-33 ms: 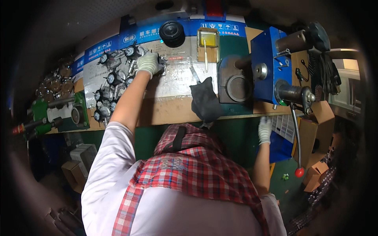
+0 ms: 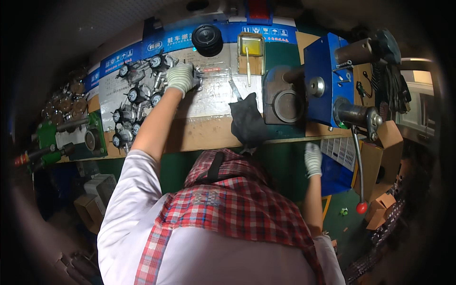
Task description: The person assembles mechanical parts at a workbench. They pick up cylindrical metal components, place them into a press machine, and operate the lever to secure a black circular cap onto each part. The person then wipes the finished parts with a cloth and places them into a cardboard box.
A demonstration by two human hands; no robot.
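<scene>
My left hand (image 2: 180, 78), in a white striped glove, is closed round a metal part (image 2: 197, 81) on the cardboard-covered bench. Most of that part is hidden under the fingers. To its left lie several silver metal castings with black round fittings (image 2: 137, 94). My right hand (image 2: 312, 160), gloved alike, hangs low in front of the bench edge, beside a blue bin (image 2: 336, 176). Its fingers do not show clearly, and nothing can be made out in them.
A stack of black rings (image 2: 207, 40) stands at the back, near a tray of yellow liquid (image 2: 251, 46) with a brush (image 2: 248, 66). Black cloth (image 2: 249, 123) lies at the front edge. A blue press (image 2: 325, 78) with a red-knobbed lever (image 2: 357, 161) stands right; a green fixture (image 2: 92, 135) left.
My right hand has shifted slightly to the left, away from the blue bin. My left hand stays closed on the metal part, nearly in the same place.
</scene>
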